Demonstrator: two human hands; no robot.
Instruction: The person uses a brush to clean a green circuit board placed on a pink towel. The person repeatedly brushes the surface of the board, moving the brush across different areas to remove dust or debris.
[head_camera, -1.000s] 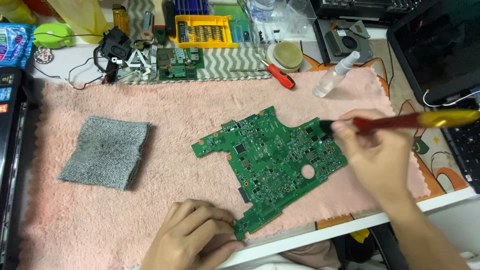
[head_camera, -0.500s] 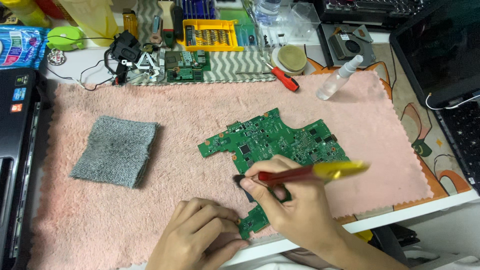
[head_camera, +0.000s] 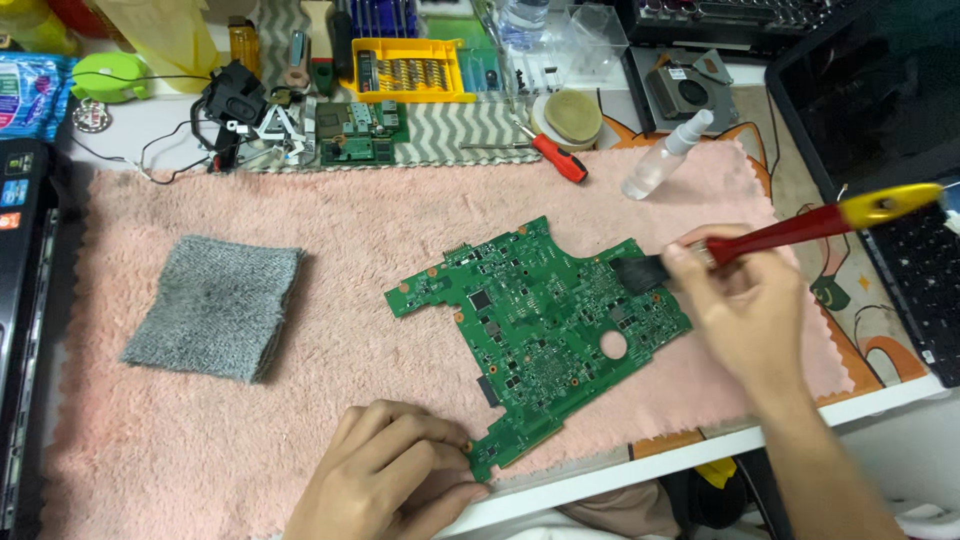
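A green circuit board (head_camera: 540, 320) lies flat on a pink fluffy towel (head_camera: 380, 230). My left hand (head_camera: 390, 475) pinches the board's near corner at the table's front edge. My right hand (head_camera: 745, 310) grips a brush (head_camera: 800, 230) with a red and yellow handle. Its dark bristles rest on the board's right upper edge. The handle points up and to the right, over a laptop keyboard.
A folded grey cloth (head_camera: 213, 305) lies left on the towel. A clear spray bottle (head_camera: 664, 155) and a red screwdriver (head_camera: 552, 155) lie at the towel's far edge. Behind are a yellow bit tray (head_camera: 405, 68), a small green board (head_camera: 355, 130) and a laptop (head_camera: 870, 110) at right.
My right hand swept the brush from the board's lower left area back to its right upper edge. My left hand stayed on the near corner.
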